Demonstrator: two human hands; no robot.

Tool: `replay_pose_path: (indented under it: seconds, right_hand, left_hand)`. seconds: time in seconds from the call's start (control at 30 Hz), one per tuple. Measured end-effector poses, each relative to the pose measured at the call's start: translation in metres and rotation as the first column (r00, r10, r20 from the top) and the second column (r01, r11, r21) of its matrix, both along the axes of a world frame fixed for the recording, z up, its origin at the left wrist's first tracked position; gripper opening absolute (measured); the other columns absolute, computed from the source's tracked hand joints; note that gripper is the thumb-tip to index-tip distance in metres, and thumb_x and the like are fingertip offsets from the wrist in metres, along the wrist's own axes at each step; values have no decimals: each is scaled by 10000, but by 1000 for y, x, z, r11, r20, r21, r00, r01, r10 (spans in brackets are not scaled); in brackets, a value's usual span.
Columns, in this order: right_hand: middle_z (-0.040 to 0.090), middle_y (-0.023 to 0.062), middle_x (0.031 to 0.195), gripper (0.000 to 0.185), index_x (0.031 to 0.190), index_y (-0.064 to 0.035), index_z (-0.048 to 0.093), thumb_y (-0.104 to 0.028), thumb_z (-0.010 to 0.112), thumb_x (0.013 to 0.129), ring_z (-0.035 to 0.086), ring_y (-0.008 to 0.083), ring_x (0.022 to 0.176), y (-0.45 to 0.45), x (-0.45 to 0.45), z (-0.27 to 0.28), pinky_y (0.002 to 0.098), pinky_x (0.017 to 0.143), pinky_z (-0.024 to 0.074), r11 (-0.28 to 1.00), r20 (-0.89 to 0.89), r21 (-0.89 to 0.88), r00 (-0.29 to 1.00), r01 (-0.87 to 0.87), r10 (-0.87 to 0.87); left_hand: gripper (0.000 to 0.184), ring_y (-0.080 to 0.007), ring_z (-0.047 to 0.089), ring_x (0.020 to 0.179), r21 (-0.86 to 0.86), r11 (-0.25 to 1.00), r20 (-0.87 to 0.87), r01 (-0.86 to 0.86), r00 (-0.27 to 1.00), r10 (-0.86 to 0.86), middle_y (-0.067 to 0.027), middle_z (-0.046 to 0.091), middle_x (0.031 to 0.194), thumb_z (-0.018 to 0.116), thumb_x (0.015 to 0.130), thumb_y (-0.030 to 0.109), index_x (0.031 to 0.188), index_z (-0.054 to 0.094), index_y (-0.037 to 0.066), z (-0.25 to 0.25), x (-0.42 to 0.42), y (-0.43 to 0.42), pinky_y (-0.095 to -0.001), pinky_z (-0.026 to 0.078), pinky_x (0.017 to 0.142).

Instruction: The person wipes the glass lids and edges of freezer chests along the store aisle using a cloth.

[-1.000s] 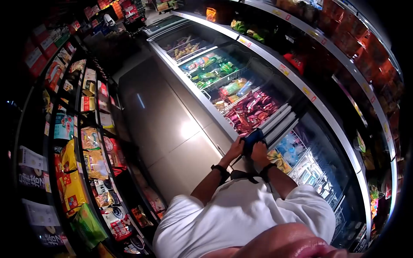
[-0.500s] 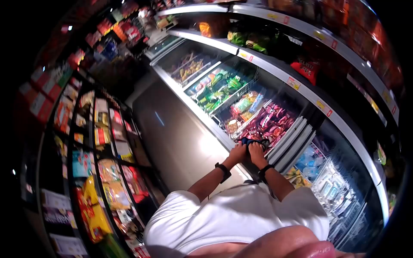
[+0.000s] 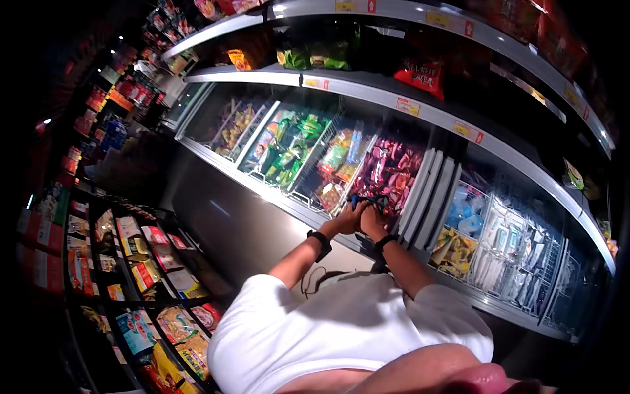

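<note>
My left hand (image 3: 349, 217) and my right hand (image 3: 372, 220) are side by side above the front edge of the chest freezer (image 3: 262, 197). Both are closed, fingers curled round a small dark item (image 3: 369, 199) with a bit of blue on it. Its kind is unclear, as my hands cover most of it. Just beyond it, inside the freezer, lies a heap of shiny dark-red and pink packets (image 3: 387, 167). To their left a wire basket holds several mixed bags (image 3: 338, 157). Each wrist wears a black band.
Stacked grey freezer lid frames (image 3: 423, 197) stand right of my hands. Further right lie yellow packets (image 3: 453, 249) and white packs (image 3: 508, 240). A shelf edge with price tags (image 3: 394, 104) runs above the freezer. Racks of packaged food (image 3: 141, 262) stand at the left.
My view has turned, so the freezer and shelves now appear further left and more level. My hands stay together on the dark item at the freezer edge.
</note>
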State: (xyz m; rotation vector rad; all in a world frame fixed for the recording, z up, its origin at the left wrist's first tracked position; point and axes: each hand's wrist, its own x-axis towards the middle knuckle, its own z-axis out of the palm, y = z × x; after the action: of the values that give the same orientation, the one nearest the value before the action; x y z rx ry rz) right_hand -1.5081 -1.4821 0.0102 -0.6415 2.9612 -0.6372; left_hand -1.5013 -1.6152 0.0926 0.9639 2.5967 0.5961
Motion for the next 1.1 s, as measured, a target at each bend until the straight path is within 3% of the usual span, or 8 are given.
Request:
replay_pose_path:
  seconds: [0.23, 0.4, 0.47, 0.63, 0.7, 0.8, 0.9, 1.1]
  right_hand:
    - [577, 203, 1137, 381, 1190, -8, 472, -179, 518, 853, 554, 333, 1061, -4, 31, -4, 437, 931, 407, 966, -199, 106, 957, 237, -213]
    - [594, 195, 1098, 331, 1122, -32, 534, -187, 567, 832, 561, 382, 1031, -35, 53, -24, 459, 875, 437, 917, 75, 216, 931, 335, -358]
    - [595, 197, 1088, 350, 1117, -44, 536, -187, 599, 803, 563, 376, 1035, -63, 63, 36, 478, 874, 427, 917, 228, 33, 890, 397, -394]
    - [546, 143, 1175, 544, 1221, -38, 536, -258, 659, 739, 446, 320, 1176, -116, 61, 36, 506, 956, 313, 886, 60, 343, 934, 312, -352]
    - [530, 137, 1160, 485, 1155, -12, 582, -279, 636, 753, 433, 306, 1147, -140, 48, 66, 514, 947, 305, 897, 171, 313, 910, 313, -377]
    - [496, 171, 1166, 553, 1107, 25, 577, -418, 627, 780, 416, 334, 1166, -173, 29, 101, 603, 971, 280, 924, 62, 259, 950, 282, -307]
    - [426, 191, 1287, 692, 1158, 43, 560, -547, 594, 800, 347, 352, 1262, -196, -2, 97, 690, 1012, 195, 952, 168, 227, 955, 203, -244]
    - [368, 194, 1364, 835, 1195, 80, 558, -657, 531, 804, 262, 389, 1304, -227, -67, 80, 756, 984, 138, 967, 227, 160, 946, 199, -232]
  left_hand:
    - [1004, -508, 464, 1079, 44, 996, -233, 83, 970, -70, -207, 388, 1298, 762, 669, 329, 1447, 180, 76, -13, 16, -2, -579, 366, 966]
    - [1035, -519, 482, 1058, 181, 975, -188, 131, 977, -96, -218, 374, 1371, 804, 633, 384, 1430, 245, 35, -32, 27, -40, -560, 432, 893]
    - [1037, -567, 408, 1173, 366, 924, -91, 114, 992, -86, -271, 381, 1379, 787, 654, 365, 1445, 206, 29, -43, 32, -65, -572, 401, 968]
    - [1100, -531, 428, 1165, 478, 866, 15, 149, 984, -177, -224, 340, 1446, 813, 655, 245, 1480, 114, 44, -32, 31, -126, -476, 395, 1003]
    - [959, -423, 528, 1094, 483, 871, 135, 90, 975, -175, -190, 563, 1248, 728, 741, 114, 1492, 131, 102, -15, 25, -167, -475, 398, 961]
    - [850, -334, 470, 1233, -23, 994, 134, -110, 985, 112, -159, 543, 1255, 739, 725, 205, 1429, 268, 135, -21, 28, -214, -605, 279, 1035]
    - [892, -332, 273, 1396, -181, 954, 21, -239, 969, 247, -131, 482, 1365, 751, 702, 273, 1436, 262, 137, -14, 32, -240, -653, 130, 1093]
    - [1011, -391, 191, 1415, -258, 903, 5, -345, 934, 358, -176, 143, 1552, 765, 679, 408, 1489, 199, 194, -37, -1, -264, -671, 167, 1075]
